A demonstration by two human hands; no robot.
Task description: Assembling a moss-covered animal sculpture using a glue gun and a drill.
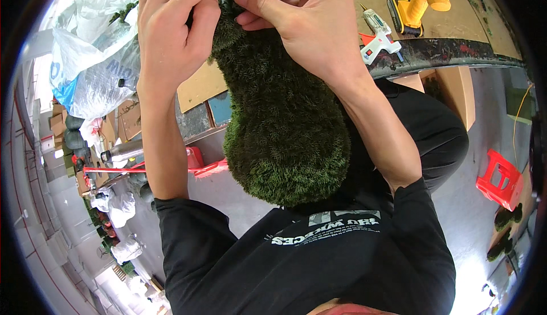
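Observation:
A tall shape covered in dark green artificial greenery (279, 98), like a topiary, lies between my forearms, its rounded, brighter end near my chest. Both hands are at its far end, by the top edge of the view. My left hand (176, 35) is curled against the greenery, index finger reaching across toward the other hand and thumb bent beside a lighter tuft (228, 30). Opposite it, my right hand (307, 21) is closed in a pinch, thumb against curled fingers. Whatever is between those fingertips is too small or hidden to make out.
On the workbench (456, 33) to the right lie a white and orange glue gun (377, 37) and a yellow cordless drill (419, 1). Clear plastic bags (102, 64) hang at the left. A red plastic stool (500, 181) stands on the floor at right; cardboard (456, 95) is below the bench.

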